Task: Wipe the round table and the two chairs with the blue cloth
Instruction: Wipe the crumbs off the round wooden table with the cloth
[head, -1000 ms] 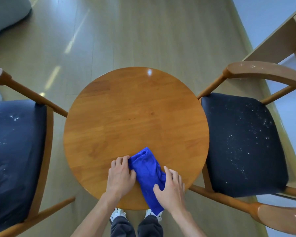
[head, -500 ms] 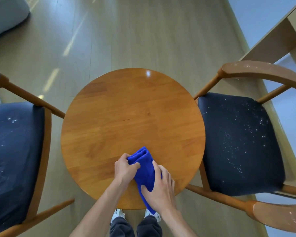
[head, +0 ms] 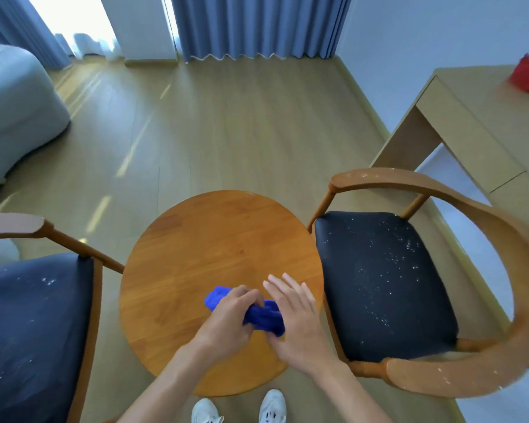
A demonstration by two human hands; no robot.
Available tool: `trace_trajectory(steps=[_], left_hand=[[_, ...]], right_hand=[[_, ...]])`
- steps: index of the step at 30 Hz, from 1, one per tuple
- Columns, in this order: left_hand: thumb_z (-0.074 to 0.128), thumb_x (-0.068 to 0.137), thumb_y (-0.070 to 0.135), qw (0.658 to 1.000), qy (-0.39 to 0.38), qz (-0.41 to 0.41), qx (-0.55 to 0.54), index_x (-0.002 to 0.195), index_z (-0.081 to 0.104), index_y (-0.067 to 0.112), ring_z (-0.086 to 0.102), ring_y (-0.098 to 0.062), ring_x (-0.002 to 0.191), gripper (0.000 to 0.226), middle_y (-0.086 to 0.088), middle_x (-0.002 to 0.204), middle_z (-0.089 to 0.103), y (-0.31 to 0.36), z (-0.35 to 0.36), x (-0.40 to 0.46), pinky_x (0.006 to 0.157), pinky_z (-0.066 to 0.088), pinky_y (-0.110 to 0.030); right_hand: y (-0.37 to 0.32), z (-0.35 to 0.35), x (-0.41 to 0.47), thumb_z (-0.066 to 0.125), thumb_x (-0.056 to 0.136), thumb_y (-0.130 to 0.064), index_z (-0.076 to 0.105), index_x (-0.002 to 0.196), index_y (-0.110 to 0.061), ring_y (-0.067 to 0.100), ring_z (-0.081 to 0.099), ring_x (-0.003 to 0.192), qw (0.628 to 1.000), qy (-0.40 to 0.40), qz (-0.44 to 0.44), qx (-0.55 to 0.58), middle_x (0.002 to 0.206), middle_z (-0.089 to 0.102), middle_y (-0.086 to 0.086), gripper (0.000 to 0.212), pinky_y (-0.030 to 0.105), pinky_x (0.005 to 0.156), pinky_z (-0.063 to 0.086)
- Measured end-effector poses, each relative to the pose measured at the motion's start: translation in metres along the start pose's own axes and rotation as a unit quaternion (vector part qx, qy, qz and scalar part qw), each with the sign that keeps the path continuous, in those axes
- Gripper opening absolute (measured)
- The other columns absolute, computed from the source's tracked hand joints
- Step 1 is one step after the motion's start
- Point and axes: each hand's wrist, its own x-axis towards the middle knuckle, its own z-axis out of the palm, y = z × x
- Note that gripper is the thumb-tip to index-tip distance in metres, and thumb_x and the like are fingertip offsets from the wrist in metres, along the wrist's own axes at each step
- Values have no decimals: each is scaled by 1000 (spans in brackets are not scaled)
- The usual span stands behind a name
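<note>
My left hand (head: 226, 323) is curled tight around the blue cloth (head: 261, 315), which is bunched up on the near part of the round surface (head: 196, 254). My right hand (head: 300, 319) lies flat with its fingers straight, just beside the cloth and touching its right end.

I think I am only getting the cloth ready. The wood top looks shiny and I see no crumbs on it, but I cannot tell if it has been wiped. The right chair (head: 382, 285) has lots of little white bits on its dark seat, and some on its wooden arm. The left chair (head: 34, 325) has a few white bits too. So both chairs look like they are not done yet.

The cloth sits near the near edge of the top, so a big pull toward me could drag it off. The two chairs stand close on each side, with only thin gaps. The far half of the top is bare wood, so I have room to push the cloth away from me. Past it is open floor (head: 211, 132).
</note>
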Motion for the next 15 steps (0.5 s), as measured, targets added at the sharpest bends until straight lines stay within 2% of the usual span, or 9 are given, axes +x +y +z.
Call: trace_trajectory(steps=[2,4,7,11,13,15], left_hand=[[52,69,-4,999,-32,26,2,85,47,26,44,-5,78,34,12,87,47,27,-21,1,65,35,-17],[49,66,0,998,-45,50,-8,82,42,32,45,-8,78,36,12,88,48,51,-38,-1,62,38,-20],[50,66,3,994,-45,98,-22,83,41,38,47,-6,80,40,19,90,45,81,-54,-3,65,41,-17],[61,67,12,989,-14,141,-37,88,43,41,51,-5,88,40,25,95,45,109,-64,-8,74,46,-17],[70,67,17,990,9,134,-52,97,43,45,52,0,99,50,27,104,47,113,-67,-11,82,47,-16],[77,66,25,990,-8,132,-52,108,40,48,50,5,108,61,26,113,51,116,-70,-15,88,42,-10]], right_hand=[[-11,-35,5,61,81,-27,40,140,-21,10,31,138,998,-61,0,-15,141,45,-8,63,44,120,7],[-22,-63,5,61,80,-27,45,131,-23,4,43,119,996,-86,13,-1,125,53,-11,53,38,119,11],[-39,-92,-2,64,78,-28,47,117,-27,0,43,98,998,-64,27,6,109,54,-14,43,27,108,24],[-54,-123,-14,62,83,-17,55,119,-23,13,54,98,998,4,60,6,110,62,-6,38,25,92,42],[-60,-143,-20,63,82,-16,60,113,-24,11,57,91,997,21,71,29,104,64,-8,32,24,84,46],[-67,-162,-28,65,82,-18,61,109,-24,9,58,86,996,31,72,34,98,64,-10,27,24,79,49]])
